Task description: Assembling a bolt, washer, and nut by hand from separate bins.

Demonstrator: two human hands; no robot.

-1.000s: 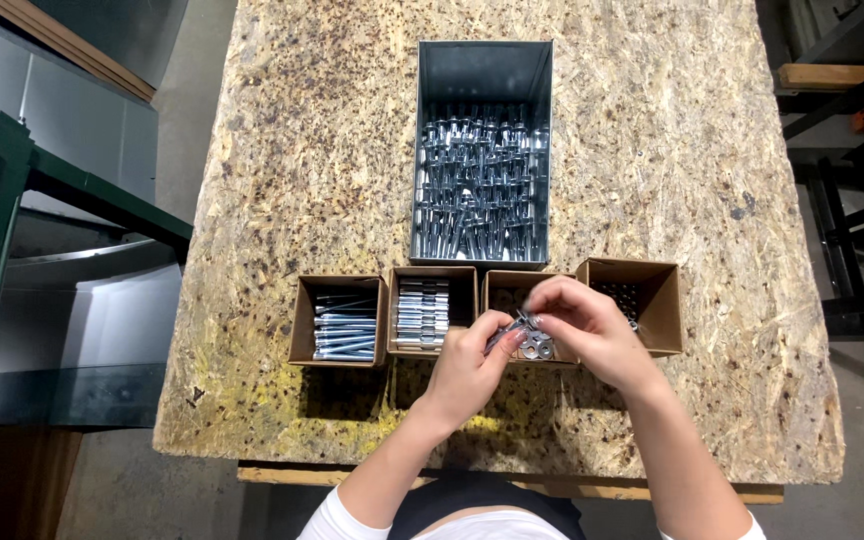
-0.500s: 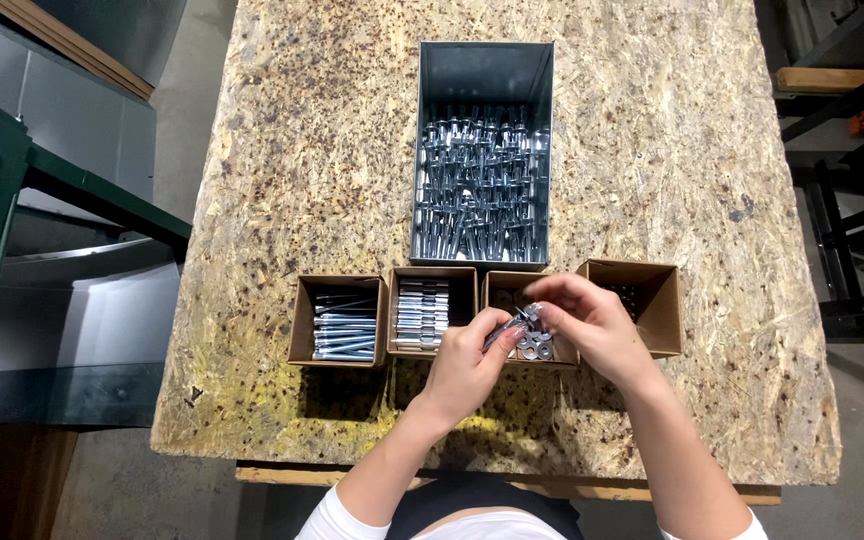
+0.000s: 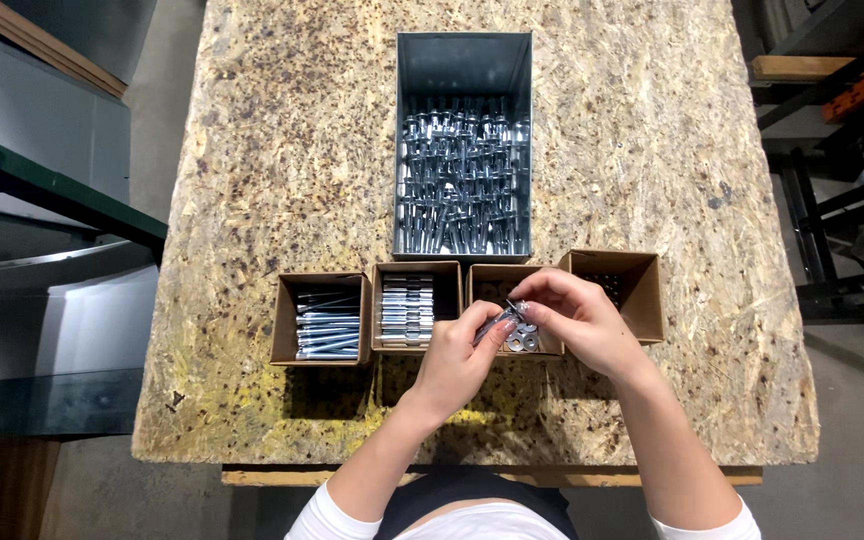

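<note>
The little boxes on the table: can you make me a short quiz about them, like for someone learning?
1. How many small cardboard boxes sit in the row near the person?
2. True or false: the grey metal bin lies beyond that row.
3. Over which box, counting from the left, do the left hand and right hand meet on a small metal part?

Key: 1. four. 2. true. 3. the third.

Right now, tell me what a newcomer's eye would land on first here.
First, the grey metal bin at the far middle of the chipboard table, packed with shiny assembled bolts. Next, the row of four small cardboard boxes nearer the person, where the left hand and right hand meet over the third box, pinching a small metal fastener.
</note>
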